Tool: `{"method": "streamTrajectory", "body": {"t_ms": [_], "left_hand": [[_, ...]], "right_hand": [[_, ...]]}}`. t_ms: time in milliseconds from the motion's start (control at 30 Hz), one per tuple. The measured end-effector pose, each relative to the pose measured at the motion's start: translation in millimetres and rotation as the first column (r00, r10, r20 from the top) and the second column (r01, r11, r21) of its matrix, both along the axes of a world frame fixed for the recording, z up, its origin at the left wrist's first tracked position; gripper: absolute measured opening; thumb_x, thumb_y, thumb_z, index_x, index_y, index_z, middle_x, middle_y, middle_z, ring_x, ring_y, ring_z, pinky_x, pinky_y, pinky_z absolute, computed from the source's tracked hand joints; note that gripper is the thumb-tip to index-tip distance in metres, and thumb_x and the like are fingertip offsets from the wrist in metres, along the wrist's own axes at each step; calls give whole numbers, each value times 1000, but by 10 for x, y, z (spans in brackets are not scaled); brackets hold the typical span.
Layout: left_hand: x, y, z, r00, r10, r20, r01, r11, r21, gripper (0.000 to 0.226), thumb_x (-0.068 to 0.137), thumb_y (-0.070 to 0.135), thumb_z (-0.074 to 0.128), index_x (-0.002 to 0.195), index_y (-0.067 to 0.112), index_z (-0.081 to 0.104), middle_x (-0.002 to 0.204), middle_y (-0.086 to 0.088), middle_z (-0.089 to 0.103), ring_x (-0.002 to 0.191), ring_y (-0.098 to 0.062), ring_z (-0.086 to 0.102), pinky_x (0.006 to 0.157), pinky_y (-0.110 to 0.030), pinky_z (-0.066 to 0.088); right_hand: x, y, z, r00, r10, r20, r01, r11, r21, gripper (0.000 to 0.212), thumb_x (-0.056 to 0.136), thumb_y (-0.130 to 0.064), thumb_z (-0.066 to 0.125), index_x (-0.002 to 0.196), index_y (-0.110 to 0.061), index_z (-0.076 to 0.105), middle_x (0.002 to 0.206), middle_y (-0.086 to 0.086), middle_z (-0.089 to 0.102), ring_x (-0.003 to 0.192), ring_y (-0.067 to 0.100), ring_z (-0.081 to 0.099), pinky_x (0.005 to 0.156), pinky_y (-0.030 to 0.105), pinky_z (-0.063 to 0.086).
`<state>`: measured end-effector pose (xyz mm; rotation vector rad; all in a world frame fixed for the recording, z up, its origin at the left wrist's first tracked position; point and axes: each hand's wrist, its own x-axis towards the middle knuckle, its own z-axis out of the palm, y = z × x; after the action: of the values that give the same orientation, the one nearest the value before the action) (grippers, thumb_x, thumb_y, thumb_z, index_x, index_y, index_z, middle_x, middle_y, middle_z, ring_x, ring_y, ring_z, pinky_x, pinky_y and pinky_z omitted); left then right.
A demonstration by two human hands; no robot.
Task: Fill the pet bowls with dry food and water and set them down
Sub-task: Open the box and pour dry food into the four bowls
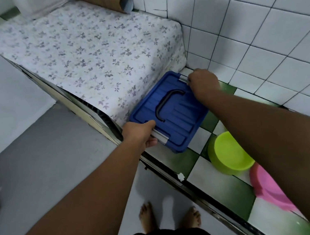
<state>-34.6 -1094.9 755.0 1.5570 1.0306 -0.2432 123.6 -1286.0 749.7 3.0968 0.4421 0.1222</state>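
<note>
White square wall tiles (254,24) rise beyond both hands, and under them runs a counter (218,185) surfaced in green and white checks, with a dark metal edge along its near side. Left of and beyond the hands, a large flowered cloth (81,54) covers a raised block on the counter, and a brown cardboard tube (106,0) lies at its far end against the wall. Between the two hands sits a blue plastic box (168,112) with its lid on and a black carry handle folded flat across the top. The right hand (202,84) is clenched around the grey latch at the box's far corner, knuckles up, fingers curled under. The left hand (139,134) grips the grey latch at the near corner, its thumb on top of the lid rim and its fingers wrapped below the clasp. Nearer the person than the right hand, partly under that forearm, a lime green bowl (230,153) stands on the counter just beside the box, and a pink bowl (269,188) sits touching it on the near side, mostly hidden by the arm. Whether either bowl holds anything cannot be told. Bare feet (170,216) stand on the pale floor below.
</note>
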Motion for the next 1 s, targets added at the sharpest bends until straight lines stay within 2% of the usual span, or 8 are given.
{"method": "streamTrajectory", "body": {"t_ms": [100,233,433,567,633,733,867,1000], "left_hand": [[8,-11,-12,1000,10,5,-10,1000,4,32,86,18,80,98,-8,65,71,-22,66,39,-25,63,45,-31,56],[11,-27,-6,1000,10,19,-10,1000,21,38,84,16,80,109,-8,65,72,-21,63,40,-27,61,49,-37,60],[3,-21,18,999,14,30,-15,1000,20,46,83,17,82,115,-6,58,78,-22,64,40,-28,62,48,-37,59],[-53,18,17,998,9,59,-7,999,-34,48,83,14,80,121,-2,56,101,-25,69,59,-35,74,52,-40,61],[-104,43,2,995,20,97,-12,997,-82,42,84,10,78,119,-1,57,104,-24,68,67,-35,75,54,-41,62],[-203,90,-31,990,67,123,-41,979,-199,22,92,0,68,109,2,54,99,-21,68,65,-27,76,54,-34,62],[-274,160,-117,985,95,141,-43,942,-333,30,94,-8,60,123,0,54,115,-24,69,81,-29,78,62,-36,63],[-283,144,-175,979,102,174,-31,928,-370,29,94,-10,59,119,5,57,119,-19,69,88,-26,76,67,-37,64]], "right_hand": [[-34,29,50,998,68,-6,-68,991,-116,15,90,3,59,103,3,66,106,21,61,95,38,61,67,40,42],[-79,95,116,992,123,-19,-124,969,-215,25,92,2,58,117,2,60,117,22,59,107,38,60,80,42,49],[-81,143,129,989,146,-30,-148,950,-274,25,95,1,55,120,3,58,119,22,59,109,36,58,83,41,49],[-47,129,123,991,133,-26,-135,958,-254,22,94,3,54,115,4,60,117,22,60,107,35,60,80,39,49],[-15,108,112,994,102,-33,-106,974,-201,21,92,6,55,112,5,61,115,23,60,105,37,60,81,41,50],[45,23,48,996,44,-73,-51,994,-93,24,86,11,58,110,6,61,113,26,59,105,40,59,83,44,50],[156,-93,-106,988,-33,-152,59,985,164,19,91,5,51,107,3,62,112,25,60,100,39,60,76,38,45],[170,-138,-162,966,-82,-243,174,907,383,26,99,-10,42,107,3,64,111,23,65,102,36,60,74,29,38]]}}
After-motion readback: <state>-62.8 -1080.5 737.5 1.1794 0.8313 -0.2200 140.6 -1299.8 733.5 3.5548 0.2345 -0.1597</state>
